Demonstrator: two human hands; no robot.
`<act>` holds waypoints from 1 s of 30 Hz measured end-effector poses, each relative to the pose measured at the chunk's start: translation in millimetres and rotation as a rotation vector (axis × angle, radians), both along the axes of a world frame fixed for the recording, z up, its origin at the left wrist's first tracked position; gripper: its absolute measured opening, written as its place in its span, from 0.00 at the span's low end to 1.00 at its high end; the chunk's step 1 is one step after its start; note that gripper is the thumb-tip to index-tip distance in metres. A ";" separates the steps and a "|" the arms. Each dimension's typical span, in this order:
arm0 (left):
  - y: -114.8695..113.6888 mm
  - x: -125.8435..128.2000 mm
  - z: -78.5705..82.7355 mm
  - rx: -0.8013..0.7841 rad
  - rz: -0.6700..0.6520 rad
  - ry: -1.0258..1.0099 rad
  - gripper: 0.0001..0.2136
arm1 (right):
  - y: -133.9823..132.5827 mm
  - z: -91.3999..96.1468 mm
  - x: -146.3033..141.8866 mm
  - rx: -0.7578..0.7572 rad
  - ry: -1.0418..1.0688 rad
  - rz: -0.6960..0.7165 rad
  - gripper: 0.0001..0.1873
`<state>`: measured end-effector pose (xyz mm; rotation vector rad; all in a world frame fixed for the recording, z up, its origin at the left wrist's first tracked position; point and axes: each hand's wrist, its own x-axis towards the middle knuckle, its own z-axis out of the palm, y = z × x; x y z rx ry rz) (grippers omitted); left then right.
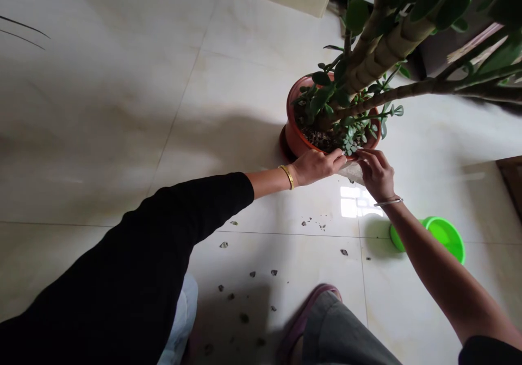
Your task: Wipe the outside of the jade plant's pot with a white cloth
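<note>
the person is leaning over a tiled floor (101, 109) with both bare arms stretched forward. the left hand (316, 166) is coming out of a black sleeve (175, 229), and the right hand (377, 175) is reaching in from the other side, the two closing toward each other at the front rim of a terracotta pot (294, 131). the left fingers (335, 161) are curling together, and the right fingers (362, 155) are bunching in a loose pinch beside a pale translucent scrap (351, 172) at the rim; i cannot tell whether either hand has hold of it. the pot is standing on a matching saucer (285, 146) and holding dark gravel (322, 139) around a jade plant (387, 55), whose thick trunks are leaning up and away to the right. a green plastic basin (444, 240) is sitting just beside the right forearm, and dark crumbs (305, 223) are scattering across the tiles.
</note>
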<state>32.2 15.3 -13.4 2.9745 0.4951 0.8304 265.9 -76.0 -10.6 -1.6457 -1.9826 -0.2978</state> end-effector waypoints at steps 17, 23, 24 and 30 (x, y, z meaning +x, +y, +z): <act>61.9 -40.8 -10.9 0.175 -0.139 0.016 0.19 | 13.6 -6.1 -13.6 0.064 0.084 0.034 0.13; 74.4 -58.0 -8.7 0.248 -0.160 0.026 0.19 | 15.7 -7.2 -29.0 0.029 0.063 0.031 0.15; 76.0 -61.8 -8.8 0.260 -0.167 0.018 0.19 | 15.3 -7.3 -32.0 0.025 0.058 0.036 0.15; 87.2 -89.0 -7.3 0.318 -0.175 0.051 0.21 | 16.5 -6.0 -54.8 -0.012 0.006 0.078 0.16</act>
